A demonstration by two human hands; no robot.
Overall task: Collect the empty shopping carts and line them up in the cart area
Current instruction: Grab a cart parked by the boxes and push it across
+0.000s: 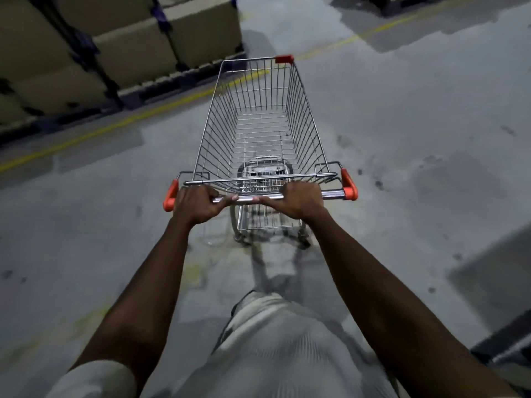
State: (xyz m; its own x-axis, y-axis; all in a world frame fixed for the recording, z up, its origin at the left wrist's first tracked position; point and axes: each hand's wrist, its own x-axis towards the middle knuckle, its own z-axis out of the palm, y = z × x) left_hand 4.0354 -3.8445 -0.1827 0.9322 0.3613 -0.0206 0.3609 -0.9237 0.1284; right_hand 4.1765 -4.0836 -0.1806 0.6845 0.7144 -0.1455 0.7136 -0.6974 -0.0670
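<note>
At frame centre, the cart handle [275, 196] was gripped by the left hand [195, 203] and right hand [301, 199], fingers wrapped around it. Drift toward the stacked boxes [120, 50] at upper left was judged possible if uneven push was applied.

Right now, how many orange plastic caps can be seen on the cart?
3. One sits at the left end of the handle bar, one at its right end, and one on the basket's far right corner. The far left corner shows none.
</note>
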